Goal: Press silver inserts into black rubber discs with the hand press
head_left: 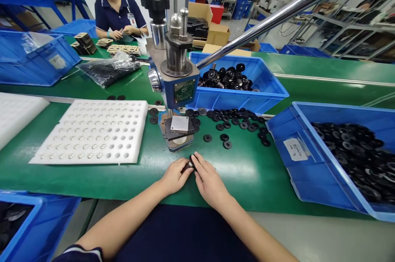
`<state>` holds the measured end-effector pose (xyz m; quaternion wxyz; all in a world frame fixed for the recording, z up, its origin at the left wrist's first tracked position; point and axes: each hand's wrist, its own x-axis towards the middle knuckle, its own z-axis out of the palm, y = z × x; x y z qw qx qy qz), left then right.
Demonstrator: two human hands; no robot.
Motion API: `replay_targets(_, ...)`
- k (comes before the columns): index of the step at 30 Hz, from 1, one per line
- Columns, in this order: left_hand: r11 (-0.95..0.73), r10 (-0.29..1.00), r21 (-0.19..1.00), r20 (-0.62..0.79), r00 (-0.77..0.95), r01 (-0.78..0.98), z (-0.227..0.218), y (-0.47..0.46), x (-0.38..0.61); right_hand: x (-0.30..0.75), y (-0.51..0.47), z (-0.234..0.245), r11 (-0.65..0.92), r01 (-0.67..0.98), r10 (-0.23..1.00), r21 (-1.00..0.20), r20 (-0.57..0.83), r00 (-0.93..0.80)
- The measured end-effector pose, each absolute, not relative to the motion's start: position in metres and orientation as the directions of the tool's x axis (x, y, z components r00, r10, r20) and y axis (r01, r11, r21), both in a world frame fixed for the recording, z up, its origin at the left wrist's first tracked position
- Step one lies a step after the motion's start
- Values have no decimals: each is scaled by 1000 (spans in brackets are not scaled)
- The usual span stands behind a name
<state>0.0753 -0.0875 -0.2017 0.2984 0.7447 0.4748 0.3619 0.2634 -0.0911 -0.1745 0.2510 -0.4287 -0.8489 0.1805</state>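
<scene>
Both my hands meet over the green bench in front of the hand press (182, 77). My right hand (211, 179) grips a black round disc (192, 160) with its fingers laid along one side. Fingers and thumb of my left hand (175, 176) close on the same disc from the left. A small pale metal spot shows at the disc between the thumbs; its kind is not clear. Behind my hands, a square metal plate (180, 124) sits at the base of the press. Loose black discs (224, 137) lie to the right of it.
A white foam tray (129, 110) of small metal parts lies left. A blue bin (237, 99) with black-and-metal parts stands behind; another bin (284, 130) of black discs is at right. The press lever (277, 11) slants up right. A co-worker (120, 15) sits opposite.
</scene>
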Motion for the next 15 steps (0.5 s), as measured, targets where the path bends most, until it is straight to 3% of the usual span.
replay_targets(4,-366,926,788,256,278,495,-202,-88,76,266,-93,-169,560,651,816,-513,204,-541)
replay_targets(10,-336,938,813,242,249,475,-203,-88,76,260,-105,-161,465,687,823,-558,-13,-567)
replay_targets(15,-271,960,866,214,179,420,-203,-86,75,279,-84,-166,480,609,836,-632,119,-536)
